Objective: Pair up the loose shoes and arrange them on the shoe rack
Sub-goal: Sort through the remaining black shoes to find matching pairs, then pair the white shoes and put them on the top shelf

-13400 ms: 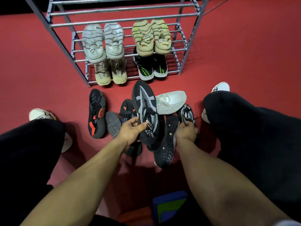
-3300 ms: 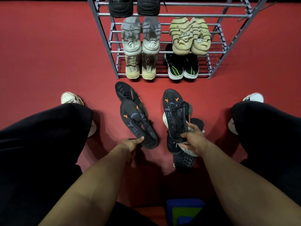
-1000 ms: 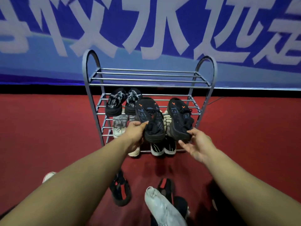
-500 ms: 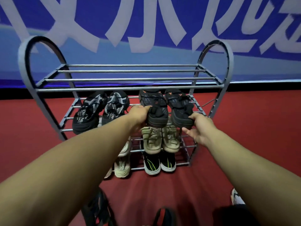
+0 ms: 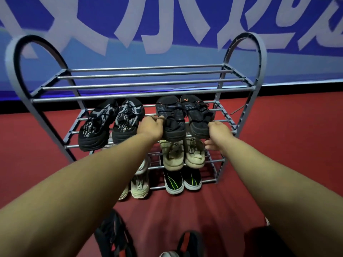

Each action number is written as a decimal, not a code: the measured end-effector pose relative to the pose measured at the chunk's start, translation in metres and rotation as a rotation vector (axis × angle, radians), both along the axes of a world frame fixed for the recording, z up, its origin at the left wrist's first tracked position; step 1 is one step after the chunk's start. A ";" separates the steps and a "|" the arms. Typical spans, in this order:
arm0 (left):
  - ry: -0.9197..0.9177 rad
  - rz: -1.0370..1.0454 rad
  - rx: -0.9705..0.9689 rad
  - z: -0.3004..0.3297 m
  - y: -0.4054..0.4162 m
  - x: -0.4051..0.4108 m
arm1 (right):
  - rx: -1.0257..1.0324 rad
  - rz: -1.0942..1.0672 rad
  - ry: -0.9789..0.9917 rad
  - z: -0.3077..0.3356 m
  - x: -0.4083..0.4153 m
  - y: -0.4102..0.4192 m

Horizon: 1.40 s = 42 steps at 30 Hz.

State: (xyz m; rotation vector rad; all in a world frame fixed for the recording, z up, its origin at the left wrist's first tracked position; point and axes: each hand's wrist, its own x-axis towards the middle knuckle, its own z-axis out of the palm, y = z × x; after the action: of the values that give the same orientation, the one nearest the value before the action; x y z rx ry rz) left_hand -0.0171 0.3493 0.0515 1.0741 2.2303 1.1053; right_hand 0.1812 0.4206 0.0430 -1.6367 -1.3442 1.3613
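1. A person reaches both bare arms forward to a grey metal shoe rack (image 5: pixel 143 94) with arched side frames and tiers of thin rods, standing on a red floor (image 5: pixel 289 145) before a blue banner (image 5: pixel 167 19) with white lettering.
2. The left hand (image 5: pixel 151 127) has its fingers curled around the heel of a black mesh trainer with small orange marks (image 5: pixel 171 117). The right hand (image 5: pixel 218 131) grips the heel of its matching trainer (image 5: pixel 196 114). Both shoes lie side by side, toes pointing away, on the right half of the second tier.
3. Risk, as a judgement: the heels seem to overhang the front rod, so letting go early could tip either shoe forward onto the beige pair (image 5: pixel 182 154) on the tier below. The thin rods and soft soles might also let a shoe twist out of line with its partner.
4. The trainers look light, flexible and loosely laced.
5. To their left on the same tier sits a black and white knit pair (image 5: pixel 111 123). Lower tiers hold cream shoes (image 5: pixel 140 186) and a black pair with green stripes (image 5: pixel 181 179).
6. More dark shoes (image 5: pixel 115 236) lie on the floor near the bottom edge, partly cut off.
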 end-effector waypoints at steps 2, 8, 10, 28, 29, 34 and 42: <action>0.072 0.039 0.176 0.001 -0.029 0.020 | 0.162 -0.020 -0.132 -0.009 0.005 -0.015; -0.040 -0.060 0.244 -0.054 -0.131 0.066 | 0.167 0.004 -0.213 -0.069 0.037 -0.115; -0.136 -0.033 0.147 -0.083 -0.169 0.076 | 0.002 0.086 -0.267 -0.112 0.050 -0.162; 0.161 -0.300 -0.376 -0.165 -0.354 0.106 | -0.080 0.589 -0.580 -0.142 0.087 -0.313; 0.203 -0.340 -0.386 -0.161 -0.355 0.105 | -0.016 0.653 -0.571 -0.132 0.084 -0.309; 0.124 -0.576 -0.466 -0.160 -0.359 0.101 | 0.099 0.832 -0.362 -0.103 0.064 -0.310; -0.799 0.142 -0.303 -0.176 -0.375 0.095 | 0.016 0.169 -0.137 -0.145 0.077 -0.314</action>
State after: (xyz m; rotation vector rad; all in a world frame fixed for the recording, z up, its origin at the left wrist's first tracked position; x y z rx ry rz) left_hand 0.0781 -0.0254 -0.1245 0.2638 1.7441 0.9723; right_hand 0.2577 0.1067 -0.1023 -1.6625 -1.6011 1.3492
